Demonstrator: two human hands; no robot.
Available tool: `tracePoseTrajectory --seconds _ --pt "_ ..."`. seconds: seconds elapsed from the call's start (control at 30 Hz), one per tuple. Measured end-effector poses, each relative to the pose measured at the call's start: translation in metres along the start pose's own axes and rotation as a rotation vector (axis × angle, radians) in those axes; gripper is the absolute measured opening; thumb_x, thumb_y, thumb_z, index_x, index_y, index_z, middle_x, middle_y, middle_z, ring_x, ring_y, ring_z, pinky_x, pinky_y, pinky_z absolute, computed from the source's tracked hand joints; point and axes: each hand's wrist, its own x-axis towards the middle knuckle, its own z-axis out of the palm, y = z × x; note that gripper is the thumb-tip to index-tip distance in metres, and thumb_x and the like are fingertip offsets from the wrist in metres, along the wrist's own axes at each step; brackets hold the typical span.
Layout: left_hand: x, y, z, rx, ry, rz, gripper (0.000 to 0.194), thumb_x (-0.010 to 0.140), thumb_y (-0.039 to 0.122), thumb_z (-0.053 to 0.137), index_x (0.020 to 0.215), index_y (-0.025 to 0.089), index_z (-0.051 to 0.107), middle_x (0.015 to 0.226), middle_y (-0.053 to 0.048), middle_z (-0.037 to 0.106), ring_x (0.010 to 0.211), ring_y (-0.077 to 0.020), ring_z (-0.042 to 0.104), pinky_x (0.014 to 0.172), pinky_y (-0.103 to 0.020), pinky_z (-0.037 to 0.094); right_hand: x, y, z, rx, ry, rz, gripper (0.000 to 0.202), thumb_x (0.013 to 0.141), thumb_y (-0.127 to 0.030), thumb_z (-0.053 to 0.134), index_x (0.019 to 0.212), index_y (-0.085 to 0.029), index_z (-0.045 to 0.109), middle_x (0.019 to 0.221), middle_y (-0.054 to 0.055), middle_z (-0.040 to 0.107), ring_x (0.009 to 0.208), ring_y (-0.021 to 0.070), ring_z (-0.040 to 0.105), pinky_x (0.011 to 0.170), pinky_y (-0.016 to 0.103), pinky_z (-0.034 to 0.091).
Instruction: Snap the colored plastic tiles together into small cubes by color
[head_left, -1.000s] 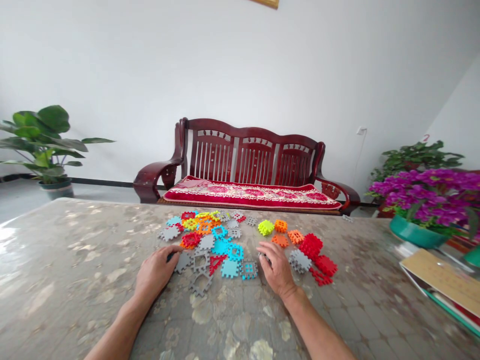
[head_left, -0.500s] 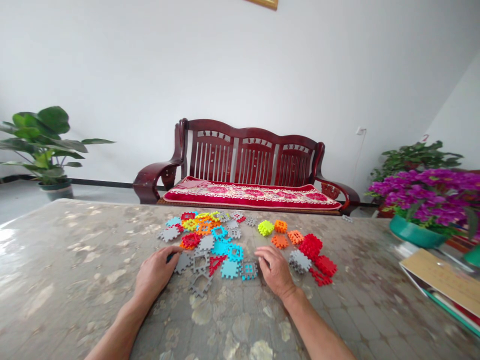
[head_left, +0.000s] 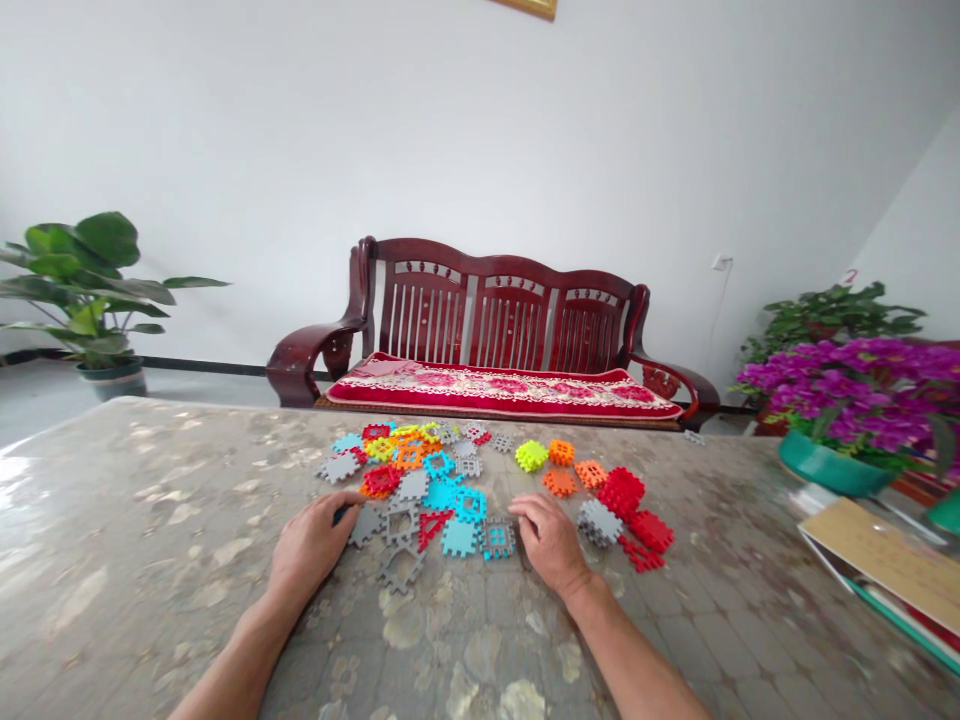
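Observation:
My left hand (head_left: 313,540) rests on the table at the left of a pile of toothed plastic pieces, its fingers loosely bent beside a grey piece (head_left: 366,526), holding nothing visible. On the pile's right side lies my right hand (head_left: 546,535), open and relaxed, fingertips near a grey window-frame piece (head_left: 497,539). Between the hands are a light blue square (head_left: 460,538), a red triangular piece (head_left: 433,528) and a grey frame (head_left: 403,568). Beyond my right hand sit grey pieces (head_left: 599,522), red pieces (head_left: 622,492) and an orange piece (head_left: 559,484).
The patterned table (head_left: 187,560) extends to both sides. At its right stand purple flowers in a teal pot (head_left: 834,468), near a brown envelope (head_left: 889,550) and papers. A wooden bench (head_left: 510,310) with a red cover is behind the table, and a potted plant (head_left: 90,285) stands left.

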Motion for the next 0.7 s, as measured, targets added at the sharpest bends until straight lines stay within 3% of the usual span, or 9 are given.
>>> tracePoseTrajectory --seconds 0.7 --pt "0.0001 -0.0004 0.0008 -0.006 -0.001 -0.006 0.038 0.087 0.04 0.041 0.103 0.03 0.073 0.109 0.0 0.075 0.098 -0.0209 0.069 0.081 -0.026 0.049 0.0009 0.0 0.0007 -0.021 -0.026 -0.008 0.035 0.08 -0.003 0.046 0.091 -0.022 0.073 0.099 0.005 0.072 0.098 0.02 0.063 0.092 0.035 0.049"
